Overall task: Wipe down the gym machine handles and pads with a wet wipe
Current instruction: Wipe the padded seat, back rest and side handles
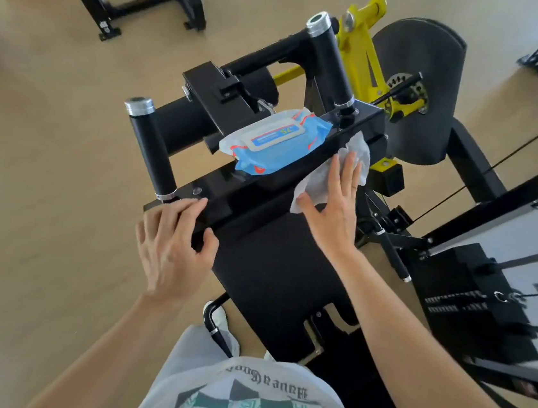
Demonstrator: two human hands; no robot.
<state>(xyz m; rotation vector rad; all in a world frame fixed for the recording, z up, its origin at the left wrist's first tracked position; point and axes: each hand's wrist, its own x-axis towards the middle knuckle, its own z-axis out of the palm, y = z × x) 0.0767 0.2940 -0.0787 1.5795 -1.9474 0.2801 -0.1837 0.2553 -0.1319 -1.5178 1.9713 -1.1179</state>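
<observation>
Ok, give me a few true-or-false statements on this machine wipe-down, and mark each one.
1. The right hand presses a wipe flat on the bar. True.
2. The pack lies on the floor. False: it lies on the machine's top, between the two handles.
3. The left hand holds the left handle. False: it grips the bar's end, beside that handle's base.
4. The left handle and the right handle both have silver caps. True.
</observation>
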